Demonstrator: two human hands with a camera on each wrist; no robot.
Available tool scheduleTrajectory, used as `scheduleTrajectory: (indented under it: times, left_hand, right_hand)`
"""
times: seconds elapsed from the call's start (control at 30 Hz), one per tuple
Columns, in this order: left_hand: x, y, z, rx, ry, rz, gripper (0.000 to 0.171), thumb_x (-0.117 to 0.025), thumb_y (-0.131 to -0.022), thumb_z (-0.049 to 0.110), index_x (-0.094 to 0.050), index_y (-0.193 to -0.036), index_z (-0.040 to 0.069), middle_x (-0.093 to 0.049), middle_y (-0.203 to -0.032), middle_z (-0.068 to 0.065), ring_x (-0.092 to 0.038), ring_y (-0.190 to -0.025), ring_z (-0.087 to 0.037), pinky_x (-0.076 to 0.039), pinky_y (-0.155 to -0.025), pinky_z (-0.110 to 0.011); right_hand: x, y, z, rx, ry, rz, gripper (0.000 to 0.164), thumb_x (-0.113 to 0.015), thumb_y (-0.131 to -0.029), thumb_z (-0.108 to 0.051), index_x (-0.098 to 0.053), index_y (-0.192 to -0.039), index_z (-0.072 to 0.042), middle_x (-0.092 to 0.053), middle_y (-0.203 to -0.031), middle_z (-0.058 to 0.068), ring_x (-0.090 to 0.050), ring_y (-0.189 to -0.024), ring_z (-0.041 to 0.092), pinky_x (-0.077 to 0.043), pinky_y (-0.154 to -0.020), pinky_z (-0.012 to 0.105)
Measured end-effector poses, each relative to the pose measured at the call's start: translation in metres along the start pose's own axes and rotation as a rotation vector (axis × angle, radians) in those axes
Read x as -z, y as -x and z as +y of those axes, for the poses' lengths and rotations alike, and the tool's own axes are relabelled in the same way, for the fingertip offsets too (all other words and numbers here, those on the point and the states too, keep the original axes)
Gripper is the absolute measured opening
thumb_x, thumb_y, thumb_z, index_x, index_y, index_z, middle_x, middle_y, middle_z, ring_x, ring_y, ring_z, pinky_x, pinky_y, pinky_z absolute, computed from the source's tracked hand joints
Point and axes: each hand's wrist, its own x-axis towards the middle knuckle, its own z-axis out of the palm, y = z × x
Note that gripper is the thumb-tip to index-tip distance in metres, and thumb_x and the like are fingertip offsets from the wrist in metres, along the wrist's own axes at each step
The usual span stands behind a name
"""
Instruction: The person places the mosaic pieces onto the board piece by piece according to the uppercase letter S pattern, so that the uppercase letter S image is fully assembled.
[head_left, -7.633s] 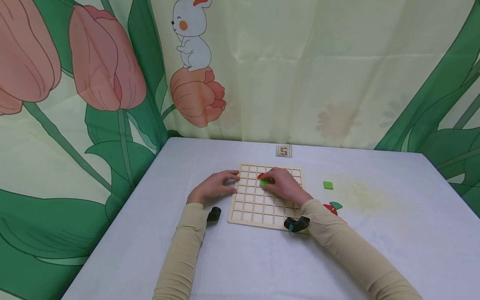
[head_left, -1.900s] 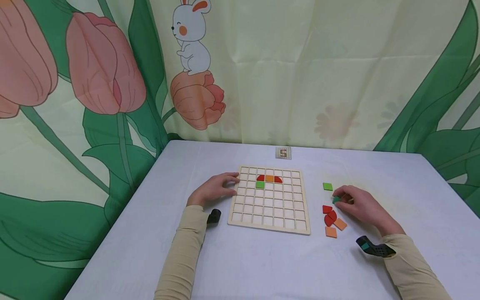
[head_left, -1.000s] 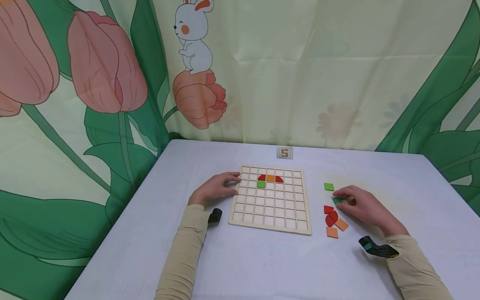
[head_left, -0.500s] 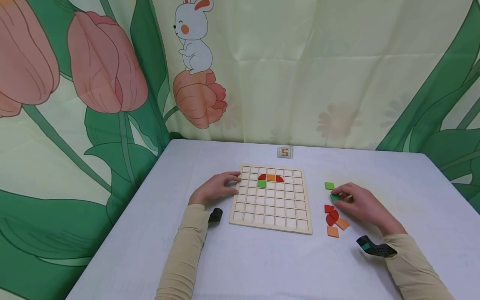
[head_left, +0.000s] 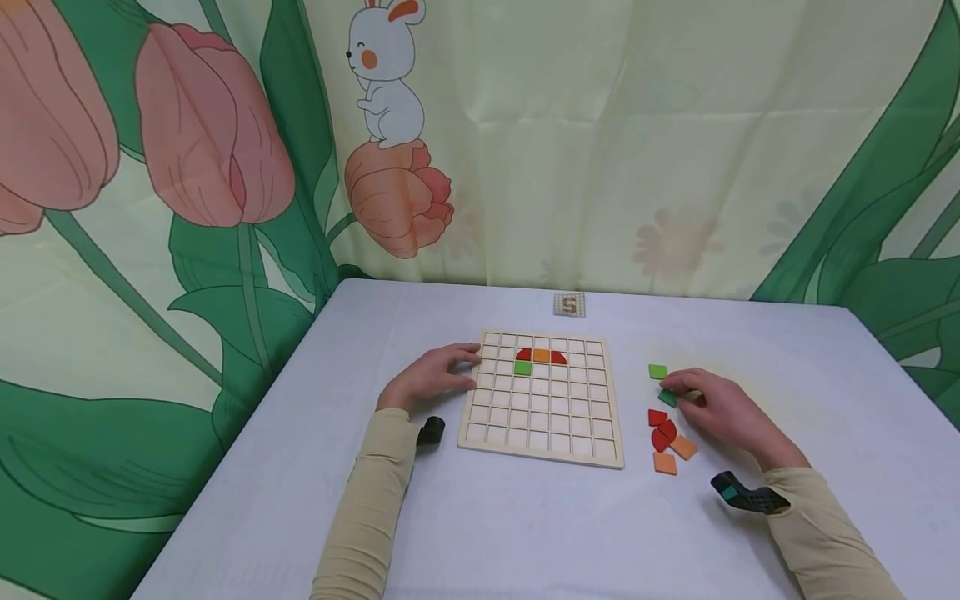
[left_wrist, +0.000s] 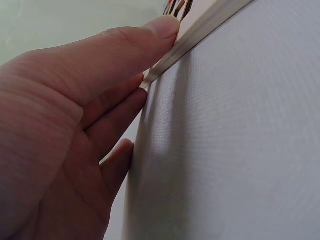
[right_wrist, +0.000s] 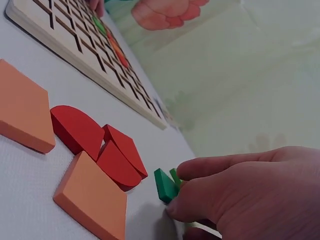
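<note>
Pinching | dark green piece (right_wrist: 165, 187) | between right thumb (right_wrist: 196, 201) and fingers (right_wrist: 215, 165)

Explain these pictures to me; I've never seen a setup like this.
There is no machine, just a person's bare left hand and right hand. The wide picture looks down from the head; the close ones are taken from the left and right wrists. On a white table lies a pale wooden grid board, holding two red curved pieces, an orange square tile and a light green square tile. To its right are loose red pieces, orange squares and another light green square; behind, a small printed card. The left hand's fingers rest at the board's left edge. The right hand seems to pinch a flat dark green piece.
</note>
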Motion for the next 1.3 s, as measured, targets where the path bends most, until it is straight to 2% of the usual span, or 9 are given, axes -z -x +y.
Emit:
scheduleTrajectory:
  times: [0.4,0.57,0.73,0.93,1.07,1.3]
  left_hand:
    - [-0.001,0.0,-0.001,-0.005,0.005,-0.001,0.048,-0.073,-0.089,0.02,-0.06,-0.134,0.01,-0.04,-0.153,0.005,-0.029,-0.144,-0.018,-0.027,-0.116,-0.036]
    - [-0.002,-0.001,-0.002,0.002,0.018,0.001,0.048,-0.074,-0.089,0.021,-0.06,-0.134,0.011,-0.041,-0.152,0.006,-0.029,-0.144,-0.017,-0.027,-0.116,-0.036]
    - [-0.003,-0.001,-0.003,-0.006,0.031,0.001,0.048,-0.074,-0.089,0.022,-0.06,-0.134,0.013,-0.04,-0.152,0.007,-0.029,-0.144,-0.016,-0.028,-0.116,-0.036]
    - [-0.002,-0.001,0.0,0.003,0.03,0.005,0.049,-0.073,-0.089,0.022,-0.06,-0.135,0.013,-0.04,-0.153,0.007,-0.029,-0.144,-0.016,-0.028,-0.116,-0.036]
    - [-0.001,0.0,0.001,0.008,0.021,0.006,0.049,-0.073,-0.089,0.022,-0.06,-0.135,0.012,-0.04,-0.153,0.007,-0.029,-0.144,-0.017,-0.028,-0.116,-0.036]
    - [0.0,0.0,0.0,-0.002,0.004,0.008,0.048,-0.073,-0.089,0.021,-0.06,-0.134,0.011,-0.041,-0.153,0.005,-0.029,-0.144,-0.017,-0.028,-0.116,-0.037]
  right_hand:
    - [-0.004,0.001,-0.001,-0.018,0.006,-0.021,0.035,-0.07,-0.088,-0.01,-0.065,-0.122,-0.003,-0.059,-0.118,0.019,-0.056,-0.093,0.028,-0.054,-0.077,0.04]
    - [-0.006,0.0,-0.002,-0.018,0.003,-0.016,0.037,-0.073,-0.088,-0.015,-0.066,-0.121,-0.002,-0.059,-0.116,0.019,-0.057,-0.094,0.029,-0.055,-0.078,0.041]
    - [-0.006,-0.004,-0.006,-0.018,0.0,-0.002,0.036,-0.074,-0.087,-0.011,-0.065,-0.12,-0.001,-0.06,-0.112,0.018,-0.057,-0.094,0.029,-0.055,-0.081,0.046]
    - [-0.004,-0.015,-0.022,0.005,-0.031,-0.007,0.036,-0.067,-0.089,-0.007,-0.062,-0.124,0.0,-0.057,-0.12,0.019,-0.061,-0.096,0.032,-0.057,-0.081,0.045]
    - [-0.005,-0.03,-0.044,0.073,-0.021,-0.033,0.033,-0.067,-0.089,-0.005,-0.064,-0.122,-0.001,-0.055,-0.121,0.018,-0.062,-0.097,0.03,-0.059,-0.077,0.039]
    - [-0.022,-0.059,-0.096,0.331,0.023,-0.097,0.028,-0.069,-0.086,0.0,-0.067,-0.114,-0.001,-0.058,-0.113,0.01,-0.061,-0.09,0.02,-0.056,-0.075,0.031]
